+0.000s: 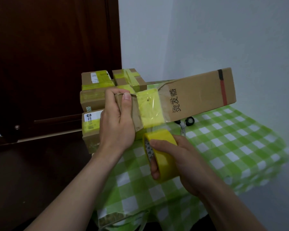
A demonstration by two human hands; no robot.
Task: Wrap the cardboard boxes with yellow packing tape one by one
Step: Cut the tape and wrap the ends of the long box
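- Head view: I see the long box (198,90) held above the green checked cloth (240,147), yellow tape (150,107) banding its near end.
- The left hand (117,124) grips that end; the right hand (178,162) grips the tape roll (162,157) just below.
- Taped boxes (93,97) stack by a dark door (48,55).

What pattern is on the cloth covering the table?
The checked tablecloth has green and white squares, seen best in the head view.

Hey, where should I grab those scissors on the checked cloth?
Take the scissors by the black handle loop, coming from the right: the blades point toward you, and the long box hangs above the other loop.
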